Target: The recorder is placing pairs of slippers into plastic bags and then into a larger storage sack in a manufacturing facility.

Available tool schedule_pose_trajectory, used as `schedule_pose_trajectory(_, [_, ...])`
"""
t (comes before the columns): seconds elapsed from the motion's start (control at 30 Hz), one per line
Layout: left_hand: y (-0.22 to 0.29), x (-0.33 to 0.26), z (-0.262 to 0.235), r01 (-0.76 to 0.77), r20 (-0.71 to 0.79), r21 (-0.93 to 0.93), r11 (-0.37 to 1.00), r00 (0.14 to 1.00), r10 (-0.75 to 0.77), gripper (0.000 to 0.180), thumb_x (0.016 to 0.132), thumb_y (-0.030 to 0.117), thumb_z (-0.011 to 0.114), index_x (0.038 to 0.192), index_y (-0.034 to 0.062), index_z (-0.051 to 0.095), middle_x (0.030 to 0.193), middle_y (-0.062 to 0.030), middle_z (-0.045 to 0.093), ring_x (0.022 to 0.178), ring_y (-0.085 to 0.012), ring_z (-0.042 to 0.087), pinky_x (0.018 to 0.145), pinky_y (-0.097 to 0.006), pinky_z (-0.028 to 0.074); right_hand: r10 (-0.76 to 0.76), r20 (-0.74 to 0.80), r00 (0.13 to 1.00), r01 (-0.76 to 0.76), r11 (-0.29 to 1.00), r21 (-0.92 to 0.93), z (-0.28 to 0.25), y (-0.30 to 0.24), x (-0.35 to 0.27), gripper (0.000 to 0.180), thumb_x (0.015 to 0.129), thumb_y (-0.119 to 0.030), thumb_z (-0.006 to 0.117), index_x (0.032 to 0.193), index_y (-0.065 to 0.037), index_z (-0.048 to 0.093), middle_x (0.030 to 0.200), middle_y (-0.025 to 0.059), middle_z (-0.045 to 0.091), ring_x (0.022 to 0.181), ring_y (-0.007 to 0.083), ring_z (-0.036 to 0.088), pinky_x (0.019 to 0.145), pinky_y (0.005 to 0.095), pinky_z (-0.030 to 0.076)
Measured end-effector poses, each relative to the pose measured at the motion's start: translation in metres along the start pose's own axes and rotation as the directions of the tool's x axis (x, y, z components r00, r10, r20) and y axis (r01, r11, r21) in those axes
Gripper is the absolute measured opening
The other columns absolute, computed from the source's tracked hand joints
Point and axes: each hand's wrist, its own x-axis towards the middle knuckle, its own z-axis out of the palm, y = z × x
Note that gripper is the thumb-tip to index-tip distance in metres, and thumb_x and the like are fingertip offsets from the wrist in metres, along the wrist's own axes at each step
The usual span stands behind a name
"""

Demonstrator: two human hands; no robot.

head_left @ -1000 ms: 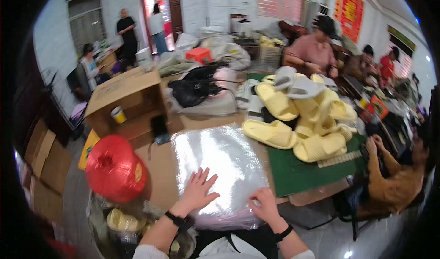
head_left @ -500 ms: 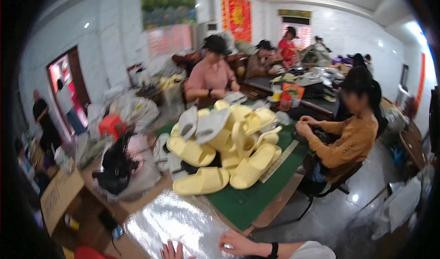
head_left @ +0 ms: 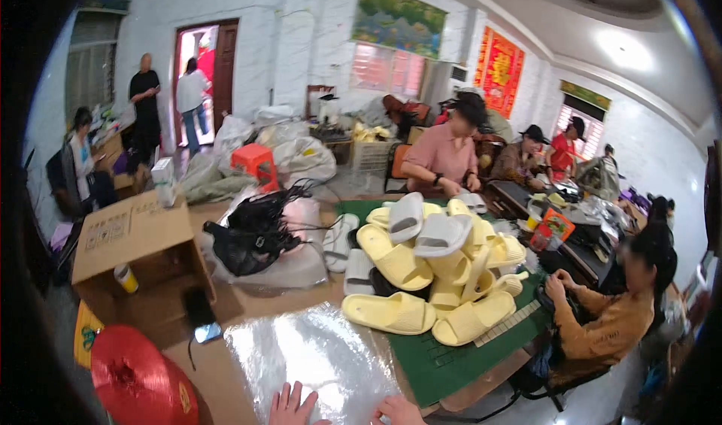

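Note:
A shiny clear plastic sheet (head_left: 316,350) lies on the brown table in front of me. My left hand (head_left: 293,406) rests on its near part, fingers spread and flat. Over the sheet's near right edge, my right hand (head_left: 396,410) has its fingers curled; what is in them, if anything, is hidden. Beyond the sheet, yellow slide slippers (head_left: 391,314) are heaped on a green cutting mat (head_left: 436,357). Two grey slippers (head_left: 442,235) lie on top of the heap, and a white-grey pair (head_left: 341,243) stands at its left side.
On the left are an open cardboard box (head_left: 135,233), a red roll (head_left: 139,380) and a phone (head_left: 201,316). Black straps (head_left: 259,229) lie on clear plastic behind. A co-worker in orange (head_left: 602,312) sits at right, another in pink (head_left: 444,154) across the table.
The view has swung left, so the room and heap sit farther right and the red roll shows fully. My left hand stays flat on the sheet; less of my right forearm shows.

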Motion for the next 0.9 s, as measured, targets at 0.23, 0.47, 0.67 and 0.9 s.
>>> schedule_pose_trajectory(0.23, [-0.006,0.0,0.013,0.006,-0.017,-0.095,0.995,1.0,-0.008,0.075,0.088,0.058,0.061,0.148,0.015,0.047,0.159,-0.0235,0.03,0.146,-0.0469,0.025,0.118,-0.06,0.019,-0.003,-0.09,0.996,0.004,1.0,0.007,0.013,0.01,-0.009,0.02,0.072,-0.014,0.076,0.08,-0.009,0.058,0.082,0.0131,0.054,0.081,0.0368,0.056,0.07,0.0468,0.048])
schedule_pose_trajectory(0.47, [-0.028,0.01,0.004,-0.099,0.206,0.02,0.995,0.974,0.093,0.076,0.093,0.061,0.058,0.149,0.0123,0.044,0.158,-0.0216,0.034,0.145,-0.0418,0.032,0.118,-0.051,0.026,0.021,-0.018,1.0,-0.021,1.0,0.004,0.005,0.009,-0.014,0.018,0.079,-0.017,0.074,0.082,-0.009,0.059,0.083,0.0154,0.057,0.08,0.0386,0.057,0.068,0.0476,0.047])
schedule_pose_trajectory(0.67, [-0.083,0.054,-0.081,0.349,-0.011,-0.265,0.899,0.931,-0.364,0.055,0.091,0.042,0.07,0.13,0.004,0.063,0.122,-0.0229,0.066,0.116,-0.035,0.063,0.096,-0.041,0.05,-0.026,-0.085,0.996,0.028,0.999,0.03,0.005,0.001,-0.008,0.016,0.08,-0.016,0.072,0.082,-0.008,0.058,0.081,0.0162,0.055,0.078,0.0393,0.055,0.068,0.0489,0.046])
schedule_pose_trajectory(0.9, [-0.236,0.142,-0.133,0.789,-0.423,-0.151,0.595,0.493,-0.76,0.025,0.082,0.03,0.071,0.099,0.0118,0.078,0.105,-0.0181,0.073,0.102,-0.036,0.069,0.089,-0.045,0.056,-0.012,-0.098,0.995,0.016,0.999,0.046,0.0,0.009,-0.004,0.015,0.081,-0.015,0.071,0.081,-0.008,0.058,0.08,0.0163,0.055,0.077,0.0391,0.054,0.068,0.0492,0.045])
